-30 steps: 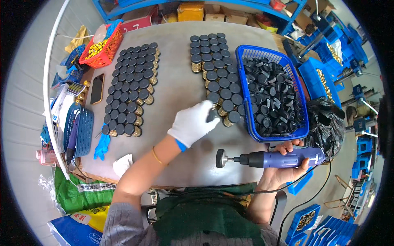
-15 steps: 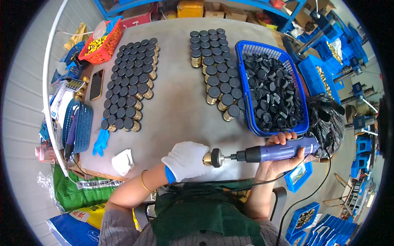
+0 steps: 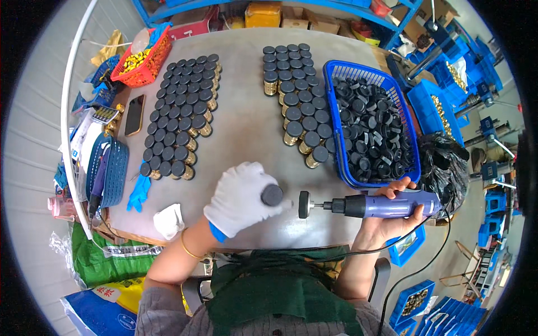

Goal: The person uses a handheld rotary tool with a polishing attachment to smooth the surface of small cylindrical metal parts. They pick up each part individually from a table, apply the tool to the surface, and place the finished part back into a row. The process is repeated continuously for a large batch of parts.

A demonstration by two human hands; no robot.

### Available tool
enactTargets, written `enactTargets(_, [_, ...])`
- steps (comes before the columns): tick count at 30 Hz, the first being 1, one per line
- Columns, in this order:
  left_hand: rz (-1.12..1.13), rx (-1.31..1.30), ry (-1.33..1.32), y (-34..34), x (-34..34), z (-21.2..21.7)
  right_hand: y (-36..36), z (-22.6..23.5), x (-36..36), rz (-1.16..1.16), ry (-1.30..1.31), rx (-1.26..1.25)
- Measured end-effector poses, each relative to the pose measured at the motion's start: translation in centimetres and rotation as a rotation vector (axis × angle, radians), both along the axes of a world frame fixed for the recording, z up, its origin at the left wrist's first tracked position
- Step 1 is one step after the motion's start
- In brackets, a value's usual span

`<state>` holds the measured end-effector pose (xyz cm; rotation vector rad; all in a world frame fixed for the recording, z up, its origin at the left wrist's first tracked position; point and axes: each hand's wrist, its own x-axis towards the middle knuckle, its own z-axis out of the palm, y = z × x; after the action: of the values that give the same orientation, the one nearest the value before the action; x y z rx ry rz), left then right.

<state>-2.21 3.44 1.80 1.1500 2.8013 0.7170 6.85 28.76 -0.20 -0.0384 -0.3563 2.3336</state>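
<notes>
My left hand [image 3: 236, 197], in a white glove, is closed round a black-capped brass fitting [image 3: 272, 195]; its round cap faces up and the hand hides most of its body. My bare right hand [image 3: 382, 228] grips a purple electric screwdriver [image 3: 372, 206], held level and pointing left. On its tip sits a round black driving head [image 3: 304, 205], a small gap away from the fitting. Beyond my hands, capped brass fittings stand upright in a left group [image 3: 180, 106] and a right group [image 3: 302, 95].
A blue basket [image 3: 417, 162] of loose black caps stands at the right, beside a black plastic bag [image 3: 443, 168]. To the left are a phone [image 3: 134, 115], a red basket [image 3: 158, 59], a blue glove [image 3: 138, 194] and a white cloth [image 3: 168, 220]. The screwdriver's cord [image 3: 446, 246] hangs at the right.
My left hand has drawn the fitting off the driving head, moving up and left, and turned its cap upward. The screwdriver has shifted slightly right.
</notes>
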Motion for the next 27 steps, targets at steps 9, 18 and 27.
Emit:
enactTargets(9, [-0.085, 0.143, -0.999, -1.9, 0.7, -2.3, -0.9, -1.5, -0.8, 0.088, -0.074, -0.068])
enactTargets(18, [0.001, -0.193, -0.387, 0.5, 1.7, -2.1, -2.1, -1.4, -1.4, 0.044, -0.09, 0.039])
enactTargets(27, [0.143, -0.052, -0.433, -1.5, 0.1, -1.3, -2.6, -1.0, -2.0, 0.066, -0.031, 0.095])
